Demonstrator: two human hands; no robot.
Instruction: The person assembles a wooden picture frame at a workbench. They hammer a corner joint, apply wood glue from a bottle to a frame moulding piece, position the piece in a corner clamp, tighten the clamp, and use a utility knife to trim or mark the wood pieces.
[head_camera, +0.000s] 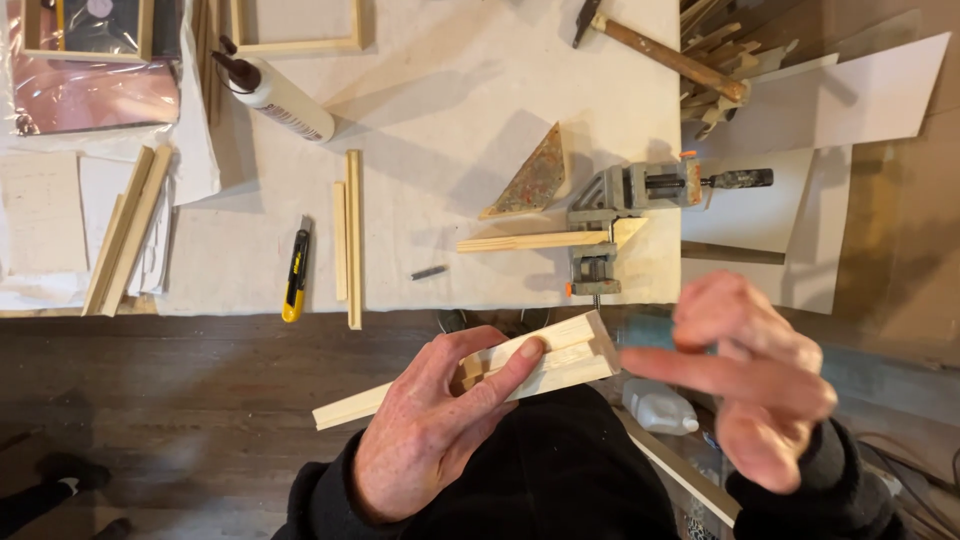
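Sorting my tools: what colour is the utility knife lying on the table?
The utility knife is yellow and black, seen in the head view, left of the loose wooden strips.

On the counter (450, 90), the knife (295, 270) lay left of two strips (348, 235); the clamp (620, 200) stood right, the glue bottle (275, 95) behind.

Pale, bare, matt wood is seen in the moulding (470, 380); the clamp (620, 200) is dull grey metal, the tabletop (450, 90) seemingly matt paper.
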